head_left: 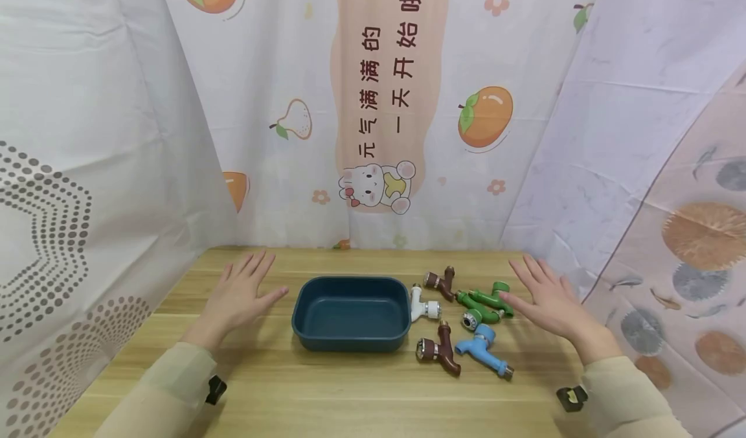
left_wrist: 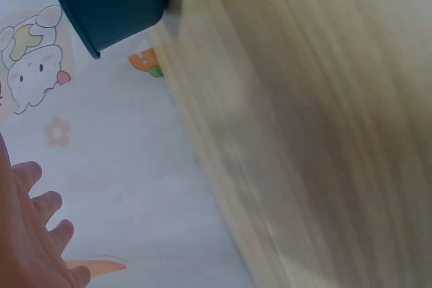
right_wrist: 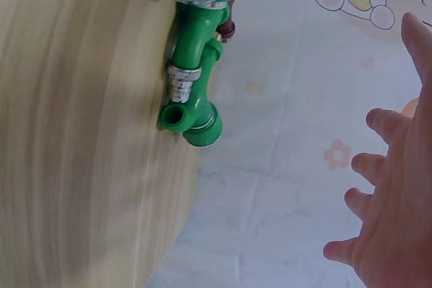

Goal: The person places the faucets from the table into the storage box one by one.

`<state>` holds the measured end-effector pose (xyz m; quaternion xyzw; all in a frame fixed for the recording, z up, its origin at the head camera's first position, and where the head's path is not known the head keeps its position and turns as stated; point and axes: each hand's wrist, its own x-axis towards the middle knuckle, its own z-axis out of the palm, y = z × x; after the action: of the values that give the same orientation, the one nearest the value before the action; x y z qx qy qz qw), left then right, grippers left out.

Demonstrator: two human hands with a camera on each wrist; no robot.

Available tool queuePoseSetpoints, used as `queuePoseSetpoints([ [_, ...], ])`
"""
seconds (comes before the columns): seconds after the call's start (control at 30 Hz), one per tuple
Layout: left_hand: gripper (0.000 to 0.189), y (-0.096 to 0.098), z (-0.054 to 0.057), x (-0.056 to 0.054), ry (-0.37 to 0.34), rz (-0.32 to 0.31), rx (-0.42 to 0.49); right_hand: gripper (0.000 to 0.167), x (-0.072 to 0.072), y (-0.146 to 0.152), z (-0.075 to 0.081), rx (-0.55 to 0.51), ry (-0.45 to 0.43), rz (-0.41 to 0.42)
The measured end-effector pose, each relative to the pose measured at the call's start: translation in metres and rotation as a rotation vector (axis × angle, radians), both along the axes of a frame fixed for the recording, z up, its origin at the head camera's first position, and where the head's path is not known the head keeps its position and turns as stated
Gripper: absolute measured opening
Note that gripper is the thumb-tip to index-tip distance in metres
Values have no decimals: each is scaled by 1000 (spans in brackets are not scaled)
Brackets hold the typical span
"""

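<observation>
My left hand [head_left: 237, 299] is held over the table left of a dark blue rectangular basin [head_left: 352, 345], fingers spread and holding nothing. On the right, my right hand [head_left: 550, 305] hovers with spread fingers beside a group of plastic taps, nearest the two green taps [head_left: 481, 313]. A white tap [head_left: 416, 305] lies against the basin's right side. Two brown taps lie near it, one farther back [head_left: 445, 288] and one in front [head_left: 445, 354]. The blue tap [head_left: 482, 349] lies in front of the green ones. In the right wrist view, green taps [right_wrist: 196, 38] partly overlap.
Everything stands on a wood-grain table [head_left: 326, 392]. Behind it hangs a white curtain [head_left: 280, 192] printed with fruit and writing, and more patterned cloth encloses the left and right sides. A black strap piece [head_left: 215, 390] sits at my left sleeve.
</observation>
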<state>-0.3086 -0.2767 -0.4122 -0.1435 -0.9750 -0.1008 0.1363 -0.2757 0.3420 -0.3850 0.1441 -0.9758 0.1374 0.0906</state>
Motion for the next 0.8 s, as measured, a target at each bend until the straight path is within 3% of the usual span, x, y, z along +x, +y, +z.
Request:
queuePoseSetpoints([
  [0.4,95,6,8,-6,29,-12,48,84,-3,-12,10,-63,25,37],
  [0.8,87,23,15,-1,61,-37,160,77,-9,-25,4,-211,70,68],
])
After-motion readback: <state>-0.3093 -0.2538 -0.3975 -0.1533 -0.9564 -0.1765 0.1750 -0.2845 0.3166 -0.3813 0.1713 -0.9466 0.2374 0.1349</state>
